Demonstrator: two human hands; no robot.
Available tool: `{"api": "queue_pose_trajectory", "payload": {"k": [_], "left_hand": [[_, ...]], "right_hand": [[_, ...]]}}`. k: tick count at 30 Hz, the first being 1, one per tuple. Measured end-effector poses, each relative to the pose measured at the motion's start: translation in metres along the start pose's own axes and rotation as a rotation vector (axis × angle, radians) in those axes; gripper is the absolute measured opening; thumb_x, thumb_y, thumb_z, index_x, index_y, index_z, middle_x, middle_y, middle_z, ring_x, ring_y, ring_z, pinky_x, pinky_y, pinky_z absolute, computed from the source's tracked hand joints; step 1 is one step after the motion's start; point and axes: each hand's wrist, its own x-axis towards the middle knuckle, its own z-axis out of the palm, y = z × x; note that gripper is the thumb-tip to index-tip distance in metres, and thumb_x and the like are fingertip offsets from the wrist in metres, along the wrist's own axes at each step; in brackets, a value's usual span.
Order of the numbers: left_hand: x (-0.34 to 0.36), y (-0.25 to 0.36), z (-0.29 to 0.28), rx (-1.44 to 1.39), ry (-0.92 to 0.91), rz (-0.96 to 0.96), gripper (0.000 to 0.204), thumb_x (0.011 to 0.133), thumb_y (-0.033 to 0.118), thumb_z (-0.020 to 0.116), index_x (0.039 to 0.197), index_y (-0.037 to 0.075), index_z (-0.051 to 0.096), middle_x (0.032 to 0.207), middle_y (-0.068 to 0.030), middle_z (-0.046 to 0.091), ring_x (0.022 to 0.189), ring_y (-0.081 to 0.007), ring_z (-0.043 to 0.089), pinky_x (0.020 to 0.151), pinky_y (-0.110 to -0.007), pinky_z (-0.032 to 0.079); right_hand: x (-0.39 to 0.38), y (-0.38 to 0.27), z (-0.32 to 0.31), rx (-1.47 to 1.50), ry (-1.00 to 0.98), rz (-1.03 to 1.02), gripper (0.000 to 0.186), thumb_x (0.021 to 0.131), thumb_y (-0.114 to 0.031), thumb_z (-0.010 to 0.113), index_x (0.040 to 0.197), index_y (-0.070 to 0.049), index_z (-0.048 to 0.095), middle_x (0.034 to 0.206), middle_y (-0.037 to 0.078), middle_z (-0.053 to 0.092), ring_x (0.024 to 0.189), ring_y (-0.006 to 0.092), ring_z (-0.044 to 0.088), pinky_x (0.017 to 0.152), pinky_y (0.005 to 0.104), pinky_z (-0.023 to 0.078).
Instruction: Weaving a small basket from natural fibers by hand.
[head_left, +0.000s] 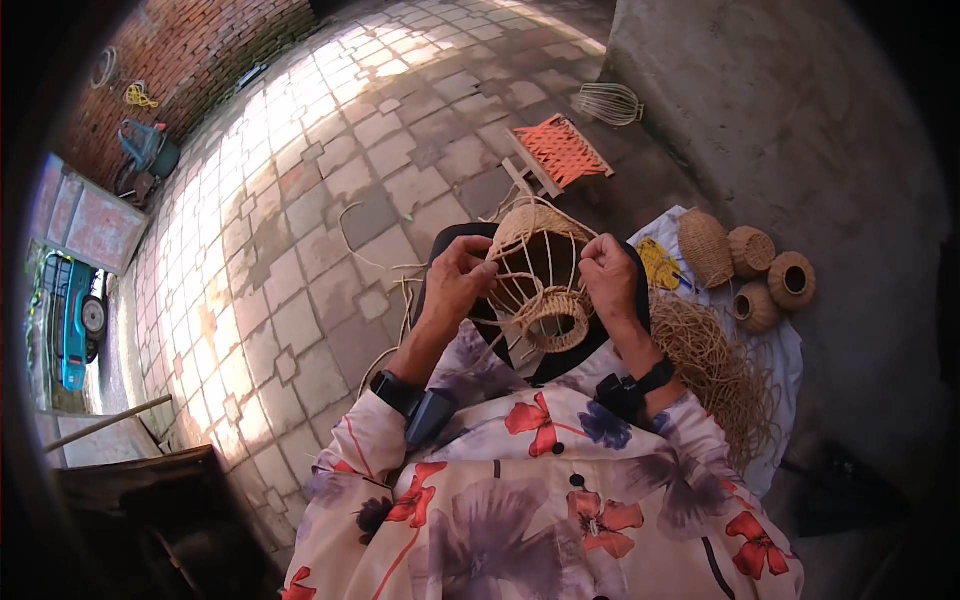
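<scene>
A partly woven basket (530,222) sits between my knees. Its far part is closely woven tan cord; pale bare ribs run from there to a thick woven ring (556,330) nearest me. My left hand (463,277) grips the basket's left side, thumb and fingers closed at the ribs. On the other side my right hand (608,270) is closed in a pinch on a tan cord (568,214) that crosses the woven part; the pinched bit itself is mostly hidden. More loose cord (385,350) trails off to the left of my left forearm.
A low stool with an orange woven seat (563,152) stands ahead. To the right, a white cloth (785,385) bears a heap of tan cord (712,365), several small woven baskets (705,247) and a yellow item (657,263). A wire-like coil (611,104) lies by the wall (770,120).
</scene>
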Motion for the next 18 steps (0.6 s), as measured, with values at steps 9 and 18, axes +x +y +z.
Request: {"api": "queue_pose_trajectory", "payload": {"k": [9, 18], "left_hand": [[-0.002, -0.002, -0.017, -0.304, -0.142, -0.293, 0.018, 0.089, 0.016, 0.065, 0.101, 0.004, 0.058, 0.084, -0.004, 0.064, 0.072, -0.01, 0.064, 0.064, -0.021, 0.054], [0.016, -0.007, 0.009, 0.088, -0.059, -0.146, 0.011, 0.086, 0.019, 0.069, 0.089, 0.01, 0.065, 0.073, 0.0031, 0.061, 0.055, -0.0053, 0.054, 0.046, -0.018, 0.041]], "right_hand": [[0.0, 0.013, -0.003, 0.183, -0.054, 0.159, 0.004, 0.076, 0.001, 0.055, 0.078, -0.001, 0.056, 0.059, 0.001, 0.052, 0.054, 0.0063, 0.049, 0.05, 0.0246, 0.042], [-0.005, 0.019, -0.002, 0.203, -0.066, 0.218, 0.003, 0.076, 0.002, 0.055, 0.078, -0.001, 0.056, 0.06, 0.001, 0.054, 0.054, 0.0057, 0.049, 0.051, 0.0243, 0.042]]}}
